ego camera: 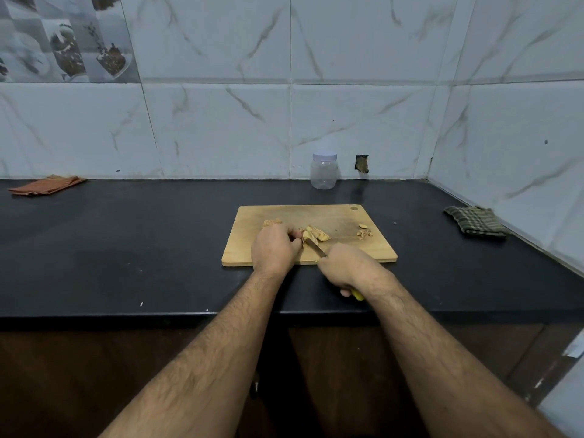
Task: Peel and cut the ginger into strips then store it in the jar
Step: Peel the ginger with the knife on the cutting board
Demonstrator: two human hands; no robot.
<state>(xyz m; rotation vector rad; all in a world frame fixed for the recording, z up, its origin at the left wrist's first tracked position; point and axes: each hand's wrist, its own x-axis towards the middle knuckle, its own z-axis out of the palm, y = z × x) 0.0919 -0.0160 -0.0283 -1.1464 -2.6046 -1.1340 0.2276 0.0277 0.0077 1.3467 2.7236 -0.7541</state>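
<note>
I see one pale rectangular wooden cutting board (347, 248) lying flat on the black stone counter (126, 248), near its front edge. My left hand (274, 248) rests on the board with its fingers curled down, pinching the near end of the cluster of cut yellowish ginger pieces (315, 234) at the board's middle. My right hand (343, 267) is wrapped around the yellow handle of one small kitchen knife (317, 248); only the handle's butt shows below the hand, and the narrow blade points up and left, its tip touching the ginger just beside the left fingertips.

I count three separate lots of ginger on the board: the cluster being cut, one knobby unpeeled-looking brown ginger chunk (272, 222) just beyond the left knuckles, and a small scatter of ginger scraps (364, 233) toward the board's right side, well apart from the blade. How many single strips are in the cluster, I cannot tell.

One clear plastic jar with a pale lilac screw lid (324, 171) stands upright behind the board, by the marbled wall tiles, lid on.

Two cloths lie on the counter: one orange striped folded cloth (47, 185) far left by the wall, one dark green checked cloth (475, 222) at the right.
</note>
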